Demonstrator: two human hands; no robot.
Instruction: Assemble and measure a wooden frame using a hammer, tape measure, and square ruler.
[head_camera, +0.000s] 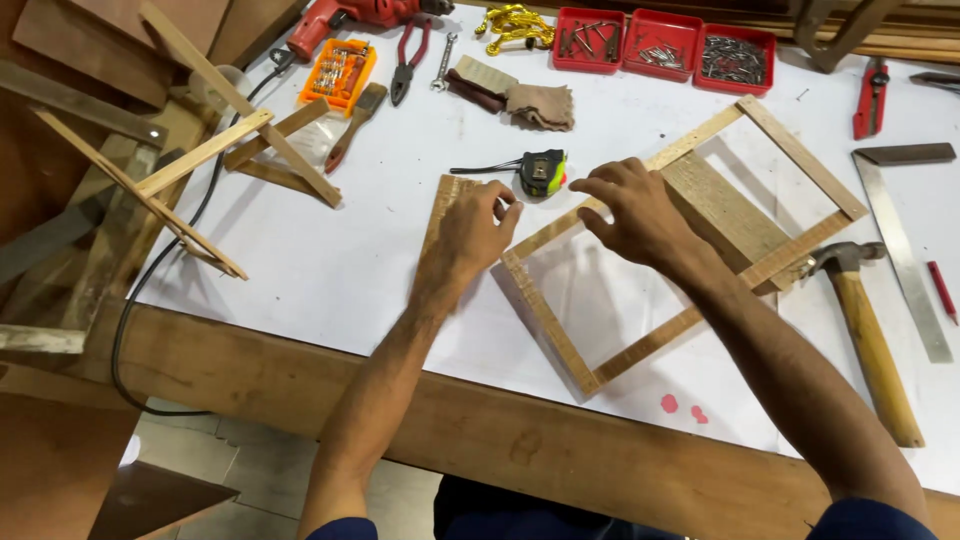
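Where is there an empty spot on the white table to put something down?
The biggest bare patch lies left of the left hand, between the loose wooden sticks and the table's wooden front edge. A smaller patch sits between the red trays and the wooden frame. The far edge and right side, by the hammer, are crowded.

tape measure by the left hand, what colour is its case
Yellow-green with black, seen in the head view: the tape measure lies just beyond the left hand.
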